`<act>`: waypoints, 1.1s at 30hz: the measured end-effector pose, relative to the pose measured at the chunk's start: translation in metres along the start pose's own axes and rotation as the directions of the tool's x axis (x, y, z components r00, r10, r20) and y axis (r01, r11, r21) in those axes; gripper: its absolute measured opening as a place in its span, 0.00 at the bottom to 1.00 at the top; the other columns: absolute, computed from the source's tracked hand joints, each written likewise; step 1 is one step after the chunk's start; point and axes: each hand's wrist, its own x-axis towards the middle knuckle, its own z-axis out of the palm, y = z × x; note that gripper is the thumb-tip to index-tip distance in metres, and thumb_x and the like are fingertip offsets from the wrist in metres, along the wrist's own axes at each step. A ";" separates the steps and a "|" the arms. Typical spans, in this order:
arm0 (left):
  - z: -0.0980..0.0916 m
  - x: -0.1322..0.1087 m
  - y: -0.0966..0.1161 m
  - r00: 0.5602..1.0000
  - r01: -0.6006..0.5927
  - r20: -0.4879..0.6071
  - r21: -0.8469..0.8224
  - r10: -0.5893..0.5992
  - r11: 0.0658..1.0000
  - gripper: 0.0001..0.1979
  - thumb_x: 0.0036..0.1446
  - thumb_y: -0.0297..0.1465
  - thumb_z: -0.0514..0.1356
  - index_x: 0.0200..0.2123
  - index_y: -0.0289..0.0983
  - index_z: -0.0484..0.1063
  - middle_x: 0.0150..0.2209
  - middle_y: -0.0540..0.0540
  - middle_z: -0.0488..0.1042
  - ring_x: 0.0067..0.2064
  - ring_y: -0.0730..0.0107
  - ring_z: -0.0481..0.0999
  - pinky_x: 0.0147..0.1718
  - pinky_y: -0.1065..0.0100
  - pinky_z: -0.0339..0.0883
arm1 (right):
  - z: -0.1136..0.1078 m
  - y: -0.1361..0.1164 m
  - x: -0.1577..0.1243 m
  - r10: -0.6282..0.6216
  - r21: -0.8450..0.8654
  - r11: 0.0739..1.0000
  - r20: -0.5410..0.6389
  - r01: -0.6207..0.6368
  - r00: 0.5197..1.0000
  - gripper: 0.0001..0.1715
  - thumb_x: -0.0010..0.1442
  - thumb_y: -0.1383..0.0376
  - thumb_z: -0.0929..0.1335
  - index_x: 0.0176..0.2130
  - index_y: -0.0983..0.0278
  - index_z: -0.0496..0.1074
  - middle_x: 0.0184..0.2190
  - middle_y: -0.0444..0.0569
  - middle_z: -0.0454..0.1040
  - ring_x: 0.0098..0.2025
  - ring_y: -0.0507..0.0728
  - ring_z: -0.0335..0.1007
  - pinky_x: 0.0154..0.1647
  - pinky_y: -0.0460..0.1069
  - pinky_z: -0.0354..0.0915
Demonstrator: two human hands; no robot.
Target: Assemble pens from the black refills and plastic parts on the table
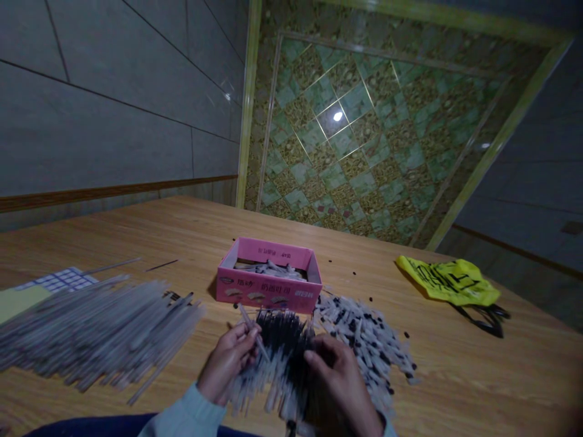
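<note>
My left hand (233, 357) is closed in a pinch on a thin clear tube (254, 334), which slants across the fingertips. Right below lies a heap of slim clear pieces with black ends (285, 340), their tips bunched toward the box. At the right side of this heap, my right hand (336, 370) has its fingers bent and thumb brought in; what they hold, if anything, is too blurred to make out. A pink box (266, 292) stands just beyond both hands, with whitish slim pieces (273, 269) inside.
Long thin translucent sticks (104, 334) form a wide pile at left, beside a checked cloth (57, 279). Short whitish pieces with black ends (364, 334) spread at right. A yellow bag (449, 280) with black lettering lies farther right on the wooden table (191, 233). Tiled walls surround it.
</note>
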 end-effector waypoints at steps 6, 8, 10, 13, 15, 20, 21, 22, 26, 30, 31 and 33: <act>0.002 -0.001 0.003 0.985 0.163 -0.004 -0.277 -0.171 0.947 0.05 0.54 0.18 0.55 0.32 0.29 0.70 0.24 0.46 0.74 0.22 0.81 0.73 0.21 0.81 0.68 | 0.019 -0.023 -0.013 -0.073 0.554 0.814 -0.201 0.175 0.977 0.06 0.55 0.63 0.68 0.34 0.63 0.71 0.34 0.51 0.75 0.36 0.59 0.73 0.37 0.52 0.70; 0.002 -0.002 0.004 0.978 0.200 0.005 -0.336 -0.210 0.920 0.06 0.55 0.18 0.53 0.32 0.29 0.69 0.24 0.45 0.74 0.22 0.81 0.74 0.21 0.82 0.69 | 0.022 -0.024 -0.017 -0.145 0.499 0.824 -0.271 0.268 0.952 0.04 0.55 0.65 0.68 0.33 0.62 0.72 0.33 0.51 0.75 0.38 0.59 0.73 0.38 0.52 0.71; 0.002 -0.003 0.004 0.972 0.222 0.015 -0.379 -0.234 0.898 0.07 0.56 0.18 0.53 0.31 0.28 0.70 0.25 0.44 0.75 0.22 0.80 0.75 0.20 0.82 0.70 | 0.023 -0.024 -0.019 -0.211 0.426 0.837 -0.328 0.344 0.921 0.03 0.55 0.67 0.68 0.32 0.62 0.73 0.32 0.51 0.76 0.37 0.58 0.73 0.37 0.51 0.71; 0.002 -0.003 0.005 0.968 0.240 0.032 -0.419 -0.250 0.876 0.08 0.56 0.18 0.52 0.31 0.28 0.70 0.24 0.44 0.76 0.21 0.79 0.75 0.20 0.81 0.71 | 0.021 -0.024 -0.019 -0.313 0.320 0.849 -0.337 0.421 0.888 0.05 0.55 0.70 0.66 0.33 0.61 0.72 0.33 0.50 0.76 0.37 0.58 0.73 0.38 0.51 0.70; 0.003 -0.005 0.005 0.964 0.256 0.049 -0.430 -0.261 0.866 0.09 0.56 0.18 0.52 0.30 0.28 0.71 0.23 0.44 0.76 0.21 0.77 0.76 0.20 0.81 0.71 | 0.019 -0.026 -0.018 -0.378 0.243 0.853 -0.321 0.462 0.868 0.07 0.55 0.72 0.66 0.34 0.61 0.72 0.33 0.50 0.77 0.37 0.57 0.73 0.38 0.51 0.70; 0.011 -0.012 -0.002 0.940 0.338 0.112 -0.452 -0.324 0.826 0.09 0.55 0.17 0.52 0.28 0.25 0.72 0.22 0.39 0.77 0.21 0.70 0.77 0.17 0.77 0.72 | 0.018 -0.034 -0.017 -0.490 0.123 0.841 -0.241 0.528 0.837 0.09 0.54 0.74 0.67 0.34 0.61 0.73 0.32 0.48 0.74 0.36 0.55 0.71 0.37 0.48 0.67; 0.012 -0.013 -0.003 0.933 0.355 0.124 -0.466 -0.337 0.811 0.09 0.55 0.16 0.52 0.27 0.24 0.72 0.22 0.37 0.77 0.20 0.69 0.77 0.17 0.76 0.73 | 0.018 -0.034 -0.017 -0.480 0.120 0.851 -0.218 0.511 0.850 0.09 0.54 0.73 0.67 0.34 0.61 0.73 0.32 0.48 0.73 0.36 0.55 0.71 0.36 0.47 0.66; 0.013 -0.014 -0.003 0.928 0.366 0.133 -0.488 -0.347 0.792 0.10 0.56 0.16 0.52 0.27 0.24 0.72 0.22 0.37 0.77 0.20 0.68 0.77 0.16 0.76 0.73 | 0.018 -0.034 -0.017 -0.446 0.126 0.870 -0.205 0.476 0.871 0.10 0.53 0.72 0.68 0.36 0.60 0.73 0.33 0.47 0.72 0.36 0.55 0.70 0.36 0.47 0.66; 0.004 -0.009 0.004 0.946 0.306 0.126 -0.660 -0.300 0.687 0.16 0.61 0.21 0.45 0.29 0.27 0.71 0.25 0.40 0.76 0.24 0.75 0.78 0.21 0.81 0.73 | 0.010 -0.028 -0.015 -0.222 0.150 0.956 -0.188 0.251 0.957 0.18 0.52 0.67 0.70 0.44 0.60 0.70 0.37 0.48 0.72 0.37 0.56 0.69 0.37 0.47 0.65; -0.013 -0.002 0.017 0.976 0.184 0.085 -0.813 -0.201 0.552 0.21 0.64 0.28 0.39 0.31 0.30 0.70 0.28 0.44 0.75 0.26 0.84 0.77 0.26 0.88 0.71 | -0.007 -0.021 -0.011 -0.175 -0.045 0.982 0.147 0.183 0.974 0.03 0.51 0.67 0.69 0.30 0.62 0.74 0.27 0.44 0.73 0.31 0.53 0.69 0.31 0.44 0.61; -0.015 -0.002 0.018 0.979 0.168 0.080 -0.835 -0.187 0.524 0.20 0.65 0.28 0.39 0.32 0.30 0.70 0.29 0.44 0.74 0.26 0.85 0.77 0.26 0.88 0.71 | -0.009 -0.019 -0.011 -0.158 -0.111 0.975 0.249 0.191 0.956 0.03 0.49 0.69 0.69 0.27 0.62 0.74 0.25 0.43 0.73 0.30 0.53 0.69 0.30 0.43 0.60; -0.017 -0.002 0.019 0.981 0.156 0.080 -0.863 -0.176 0.480 0.19 0.64 0.27 0.40 0.35 0.31 0.69 0.29 0.45 0.73 0.27 0.84 0.77 0.26 0.86 0.72 | -0.010 -0.016 -0.013 -0.114 -0.231 0.948 0.394 0.218 0.912 0.08 0.45 0.72 0.68 0.26 0.61 0.76 0.26 0.42 0.75 0.30 0.52 0.70 0.29 0.42 0.59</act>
